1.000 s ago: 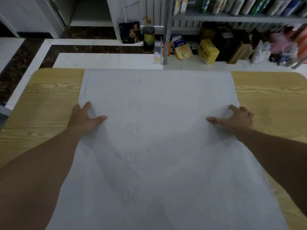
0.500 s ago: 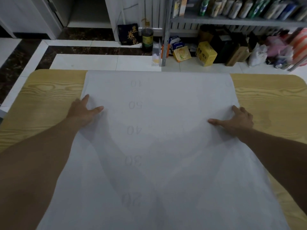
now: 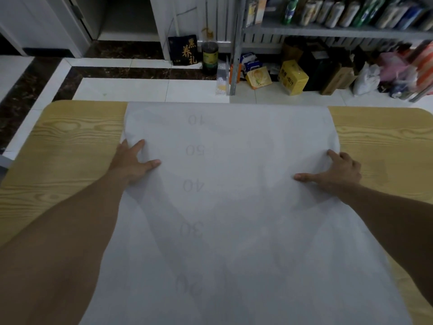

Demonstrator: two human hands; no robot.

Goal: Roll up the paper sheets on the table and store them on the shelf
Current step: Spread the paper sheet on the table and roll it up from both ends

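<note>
A wooden table [image 3: 70, 148] fills the near part of the view, and its yellow top shows on the far left. The left hand [image 3: 132, 161] lies flat on the left edge of the paper sheet [image 3: 234, 231]. Its fingers are straight and spread out, with the thumb pointing in toward the middle. It presses down and grips nothing.

The big white paper lies spread out on the middle of the table, from the far edge down to the near one. It is not rolled yet. Faint numbers show through it in a row, upside down.

Past the table, on the floor, a black bag [image 3: 185, 50] with gold writing leans against the wall. A dark bottle [image 3: 210, 57] stands just beside it.

The right hand [image 3: 337, 171] rests on the right edge of the paper. Its thumb reaches in across the sheet and the first finger points forward. The other fingers are bent at the edge, and I cannot tell if they grip the paper or only press on it.

At the far right is a metal shelf [image 3: 339, 31] with cans on it. A yellow box [image 3: 293, 77] sits on the floor under it.
</note>
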